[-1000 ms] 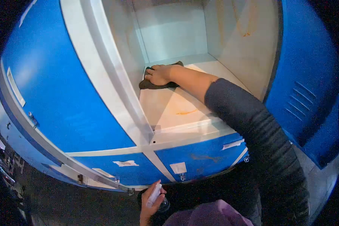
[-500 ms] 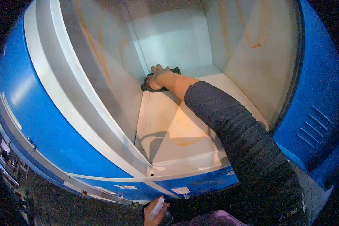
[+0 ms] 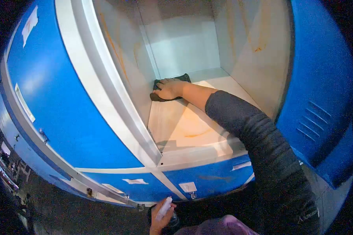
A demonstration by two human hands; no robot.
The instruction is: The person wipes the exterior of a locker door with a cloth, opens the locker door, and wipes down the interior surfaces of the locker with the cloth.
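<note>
Inside the open locker compartment, my right hand (image 3: 170,89) presses a dark cloth (image 3: 157,96) against the floor at the back left corner. Its fingers curl over the cloth, which sticks out on both sides of the hand. Low in the view, my left hand (image 3: 160,219) is wrapped around what looks like a spray bottle with a white top (image 3: 165,207); its dark lower part is mostly hidden. The pale compartment floor (image 3: 176,125) carries an orange-brown stain (image 3: 197,135) nearer to the front.
Orange streaks (image 3: 258,49) mark the side walls. A blue door with vent slots (image 3: 313,117) stands open on the right. Closed blue locker doors (image 3: 82,133) with latches (image 3: 193,195) lie to the left and below. The front sill (image 3: 200,154) runs under my right forearm.
My right hand has shifted slightly with the cloth, its fingers now lying flatter on it. The view has turned, so more of the left doors shows. My left hand keeps its hold.
</note>
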